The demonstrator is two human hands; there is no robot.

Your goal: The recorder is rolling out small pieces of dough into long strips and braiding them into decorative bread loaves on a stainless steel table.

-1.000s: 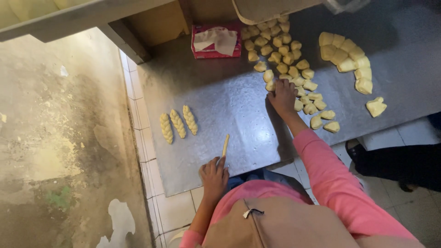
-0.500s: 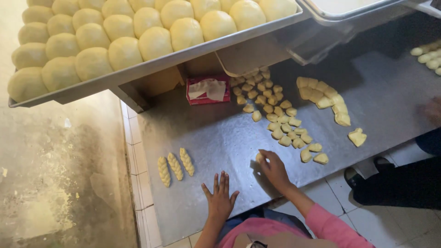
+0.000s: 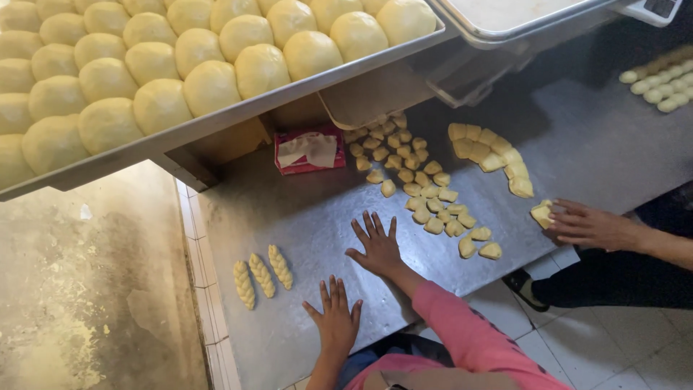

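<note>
Head view: right hand has joined left hand, fingers spread flat on table

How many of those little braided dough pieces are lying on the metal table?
3. The braided dough pieces lie side by side in a slanted row on the metal table, near its edge, just beyond the left hand. None looks hidden.

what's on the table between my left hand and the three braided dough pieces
Nothing: in the head view, only bare metal table lies between the left hand and the braided dough pieces.
</note>
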